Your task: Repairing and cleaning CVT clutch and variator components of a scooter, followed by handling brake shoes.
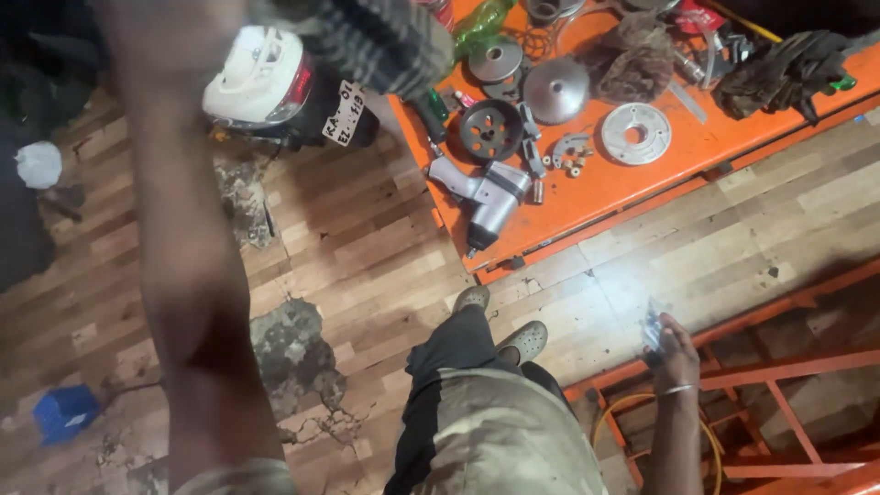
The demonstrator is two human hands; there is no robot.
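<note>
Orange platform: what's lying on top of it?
On the orange platform: a grey impact wrench, metal discs, a flat ring plate, small rollers, rags. Whatever lies under the rags is hidden.

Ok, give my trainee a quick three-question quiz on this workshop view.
1. True or false: the impact wrench lies on the orange platform.
2. What does the right hand hold? A) a small shiny, crumpled item B) a hammer C) a helmet
3. Which arm is raised, blurred, close to the camera?

Key: 1. true. 2. A. 3. The left arm; its hand is lost in blur at the top of the frame.
</note>
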